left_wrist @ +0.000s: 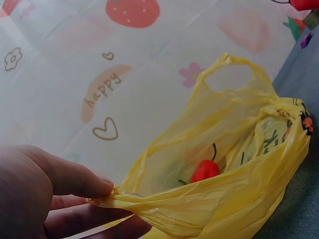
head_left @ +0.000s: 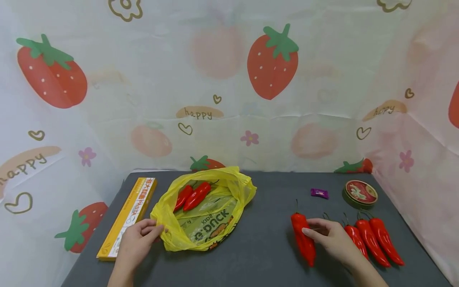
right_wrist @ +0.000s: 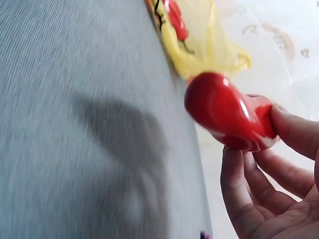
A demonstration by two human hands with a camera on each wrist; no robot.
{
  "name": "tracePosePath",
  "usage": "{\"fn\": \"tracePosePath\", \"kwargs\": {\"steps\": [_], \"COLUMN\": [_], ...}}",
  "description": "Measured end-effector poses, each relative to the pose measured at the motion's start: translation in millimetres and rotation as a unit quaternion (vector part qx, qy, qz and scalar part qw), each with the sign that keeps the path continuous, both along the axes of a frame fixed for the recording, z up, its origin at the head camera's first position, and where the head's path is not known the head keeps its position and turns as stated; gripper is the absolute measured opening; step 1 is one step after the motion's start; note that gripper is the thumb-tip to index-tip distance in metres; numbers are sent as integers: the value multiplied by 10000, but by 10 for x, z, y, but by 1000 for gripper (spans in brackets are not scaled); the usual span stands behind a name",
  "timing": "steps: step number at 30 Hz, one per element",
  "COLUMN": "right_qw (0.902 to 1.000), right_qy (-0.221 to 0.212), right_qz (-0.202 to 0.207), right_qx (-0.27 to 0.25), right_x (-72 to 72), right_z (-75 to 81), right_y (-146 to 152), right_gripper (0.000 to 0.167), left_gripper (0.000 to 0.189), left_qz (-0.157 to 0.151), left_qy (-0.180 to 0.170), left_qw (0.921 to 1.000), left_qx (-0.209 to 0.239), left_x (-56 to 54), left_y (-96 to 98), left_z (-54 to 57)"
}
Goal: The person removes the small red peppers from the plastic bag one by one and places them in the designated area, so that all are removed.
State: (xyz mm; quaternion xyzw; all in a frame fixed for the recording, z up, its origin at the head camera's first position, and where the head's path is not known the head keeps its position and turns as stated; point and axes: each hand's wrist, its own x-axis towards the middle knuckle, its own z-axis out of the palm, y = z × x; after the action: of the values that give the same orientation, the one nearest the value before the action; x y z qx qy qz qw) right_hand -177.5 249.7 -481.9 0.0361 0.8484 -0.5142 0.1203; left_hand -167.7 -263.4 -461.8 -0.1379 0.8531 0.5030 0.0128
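Left grip (head_left: 139, 239) pinched nearly closed on yellow bag (head_left: 175, 235), right grip (head_left: 330, 238) part-spread, pinching one red pepper (head_left: 303, 241)

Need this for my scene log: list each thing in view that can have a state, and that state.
Yellow bag: open, edge pinched by the left hand
Bagged peppers: lying inside, two showing
Held pepper: lifted, in the right hand
Loose peppers: lying side by side, at least three
Pasta box: lying flat; sealed or not, unclear
Round tin: printed top facing up
Purple packet: lying flat; sealed or not, unclear
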Motion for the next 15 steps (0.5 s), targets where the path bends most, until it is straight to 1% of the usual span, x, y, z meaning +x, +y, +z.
{"fn": "tracePosePath", "kwargs": {"steps": [8, 15], "right_qw": [9966, 9913], "right_qy": [116, 264], "right_qz": [-246, -385], "right_qx": [783, 1229], "right_x": [55, 101], "right_z": [15, -9], "right_y": [251, 353], "right_gripper": [73, 71], "left_gripper": [36, 36], "left_qz": [-7, -20], "left_qy": [-26, -8], "left_qw": [10000, 10000], "left_qx": [20, 3], "left_x": [-4, -6], "left_y": [-11, -21], "left_z": [-7, -20]}}
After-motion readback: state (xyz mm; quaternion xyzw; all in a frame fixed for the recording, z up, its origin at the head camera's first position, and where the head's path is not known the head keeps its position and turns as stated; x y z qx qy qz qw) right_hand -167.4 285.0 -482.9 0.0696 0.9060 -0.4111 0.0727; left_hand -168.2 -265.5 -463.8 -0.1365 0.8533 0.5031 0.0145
